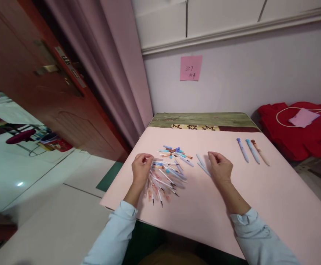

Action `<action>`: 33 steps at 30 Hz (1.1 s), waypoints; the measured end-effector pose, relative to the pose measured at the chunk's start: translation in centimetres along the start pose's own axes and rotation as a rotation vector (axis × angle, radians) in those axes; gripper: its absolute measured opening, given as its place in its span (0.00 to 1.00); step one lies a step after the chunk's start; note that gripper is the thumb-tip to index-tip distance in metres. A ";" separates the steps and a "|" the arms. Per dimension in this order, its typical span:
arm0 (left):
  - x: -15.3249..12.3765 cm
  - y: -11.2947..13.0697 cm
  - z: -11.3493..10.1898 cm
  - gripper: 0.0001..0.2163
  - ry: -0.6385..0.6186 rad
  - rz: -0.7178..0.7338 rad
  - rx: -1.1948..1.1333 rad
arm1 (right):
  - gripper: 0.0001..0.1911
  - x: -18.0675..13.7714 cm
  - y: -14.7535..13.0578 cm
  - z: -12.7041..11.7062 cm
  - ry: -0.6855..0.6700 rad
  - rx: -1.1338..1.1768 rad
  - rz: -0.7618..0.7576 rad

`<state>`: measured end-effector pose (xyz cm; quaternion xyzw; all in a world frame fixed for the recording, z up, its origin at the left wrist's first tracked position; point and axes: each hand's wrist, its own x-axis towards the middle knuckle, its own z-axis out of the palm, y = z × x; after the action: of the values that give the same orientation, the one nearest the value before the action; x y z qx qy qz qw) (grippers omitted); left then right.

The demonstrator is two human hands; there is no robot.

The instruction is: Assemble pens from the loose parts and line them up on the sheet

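Observation:
My left hand (142, 170) is closed in a pinch at the left edge of a loose pile of pen parts. What its fingertips hold, if anything, is too small to tell. White pen refills (166, 176) with dark tips lie across the pile, among clear pinkish tubes (150, 189), brown and blue pieces and pale barrels. My right hand (221, 167) is also closed, thumb against fingers, over the table's middle; its contents are hidden. Two light blue pen barrels (203, 168) lie just left of it, one reaching to the hand.
Three pens with moulded tops, one purple-blue (242, 150), one light blue (253, 151) and one brown (260, 152), lie at the right. A pink note (191, 68) is on the wall behind the pink-covered table (193, 217). Red cloth (295, 136) sits beyond the right edge; a wooden door (66, 99) stands left.

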<state>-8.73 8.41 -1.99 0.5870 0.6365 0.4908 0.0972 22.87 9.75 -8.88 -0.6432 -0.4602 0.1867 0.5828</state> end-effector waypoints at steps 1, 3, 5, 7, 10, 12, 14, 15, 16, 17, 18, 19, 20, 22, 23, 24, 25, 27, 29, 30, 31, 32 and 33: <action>0.5 0.2 0.3 0.06 -0.027 0.003 0.038 | 0.19 0.0 0.0 0.0 0.001 0.008 0.007; 1.3 0.3 0.5 0.05 -0.092 0.016 0.142 | 0.20 0.0 0.1 0.0 0.008 0.035 0.033; 1.7 0.0 0.3 0.04 -0.171 0.026 0.242 | 0.20 0.0 0.1 0.1 0.022 0.071 0.067; 1.8 -0.4 -0.1 0.03 -0.273 0.044 0.290 | 0.20 0.0 0.2 0.3 0.034 0.100 0.088; 1.5 -1.1 -0.7 0.03 -0.454 0.124 0.287 | 0.20 0.0 0.1 0.4 0.036 0.123 0.101; 1.6 -1.3 -0.7 0.04 -0.525 0.165 0.282 | 0.21 0.0 0.0 0.4 0.039 0.136 0.104; 2.2 -1.3 -0.3 0.04 -0.534 0.181 0.289 | 0.20 -0.1 0.0 0.4 0.036 0.142 0.102; 2.6 -1.2 0.1 0.04 -0.526 0.187 0.307 | 0.21 -0.1 0.0 0.4 0.033 0.140 0.101; 3.1 -1.0 0.7 0.04 -0.521 0.197 0.335 | 0.21 -0.1 0.0 0.4 0.027 0.136 0.099; 3.6 -0.9 1.3 0.05 -0.523 0.210 0.367 | 0.21 -0.1 0.1 0.4 0.020 0.130 0.097; 4.1 -0.7 2.0 0.05 -0.530 0.221 0.400 | 0.21 -0.1 0.1 0.4 0.014 0.124 0.094; 4.5 -0.5 2.8 0.05 -0.542 0.228 0.426 | 0.22 -0.1 0.1 0.4 0.009 0.117 0.092; 4.9 -0.4 3.6 0.06 -0.555 0.234 0.444 | 0.22 0.0 0.2 0.4 0.005 0.112 0.091; 5.5 -0.2 5.0 0.06 -0.580 0.242 0.463 | 0.22 0.0 0.1 0.4 -0.001 0.106 0.090; 5.7 -0.1 5.7 0.07 -0.592 0.247 0.473 | 0.22 0.0 0.0 0.4 -0.001 0.106 0.090; 5.9 -0.1 6.2 0.07 -0.605 0.251 0.483 | 0.22 0.1 0.0 0.4 -0.002 0.105 0.091; 6.0 -0.1 6.7 0.07 -0.620 0.255 0.493 | 0.23 0.1 -0.1 0.4 0.002 0.105 0.094; 6.2 -0.2 7.2 0.06 -0.655 0.262 0.507 | 0.22 0.1 -0.2 0.5 0.011 0.104 0.099; 6.3 -0.2 7.5 0.06 -0.687 0.267 0.519 | 0.22 0.2 -0.2 0.6 0.013 0.106 0.101; 6.3 -0.2 7.6 0.06 -0.700 0.268 0.524 | 0.22 0.2 -0.1 0.6 0.010 0.106 0.098; 6.4 -0.2 7.6 0.06 -0.712 0.270 0.530 | 0.23 0.2 0.0 0.7 0.005 0.105 0.093; 6.4 -0.2 7.6 0.07 -0.722 0.271 0.534 | 0.23 0.2 0.1 0.8 -0.001 0.101 0.087; 6.5 -0.3 7.6 0.07 -0.730 0.270 0.537 | 0.24 0.2 0.1 0.8 -0.006 0.098 0.083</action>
<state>-5.45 17.80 -3.05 0.8032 0.5829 0.0784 0.0945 22.39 10.38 -9.14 -0.6318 -0.4250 0.2350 0.6042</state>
